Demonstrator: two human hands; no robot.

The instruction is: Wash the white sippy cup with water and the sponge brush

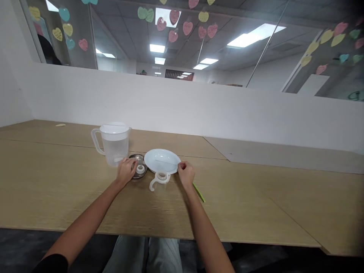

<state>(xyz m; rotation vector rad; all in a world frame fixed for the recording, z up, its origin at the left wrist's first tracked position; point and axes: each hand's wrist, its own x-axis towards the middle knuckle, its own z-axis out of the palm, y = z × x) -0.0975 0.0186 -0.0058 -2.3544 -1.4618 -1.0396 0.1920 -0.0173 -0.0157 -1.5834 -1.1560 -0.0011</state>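
My right hand [186,174] is closed at the right rim of a white plate [162,151], pinching the end of a thin, pale rod [166,162] that reaches out over the plate. My left hand [126,171] has its fingers drawn together at the left edge of a round metal dish [144,171]. Whatever those fingers hold is hidden. In the dish are a white ring-shaped piece [140,169] and a small clear piece [139,159]. In front of the plate stands a small clear cup with a white, hook-handled collar [161,177].
A translucent pitcher [115,146] with its handle to the left stands behind my left hand. Beside my right wrist lies a thin green stick [199,192]. Farther back on the table [244,204] is a flat pale piece [60,125], near the white wall [170,102].
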